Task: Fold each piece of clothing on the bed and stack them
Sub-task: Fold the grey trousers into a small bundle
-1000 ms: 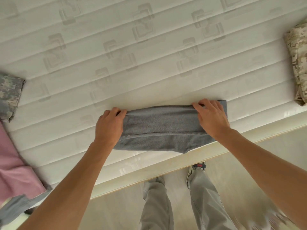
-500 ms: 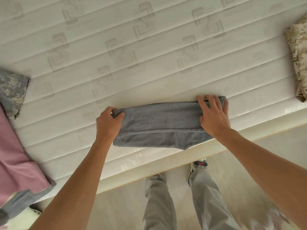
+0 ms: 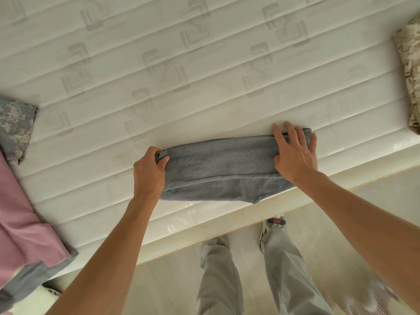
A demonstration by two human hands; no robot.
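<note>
L hand [image 3: 148,172] fingers curled, pinching L end of folded grey fleece garment [image 3: 221,169]. R hand [image 3: 294,153] fingers straight, spread wide, pressing flat on its R end. Garment lying at 6 o'clock edge of white quilted mattress [image 3: 204,87]. Grey camo cloth [image 3: 14,130] and pink cloth [image 3: 25,228] at 9; tan camo cloth [image 3: 410,71] at 3.
</note>
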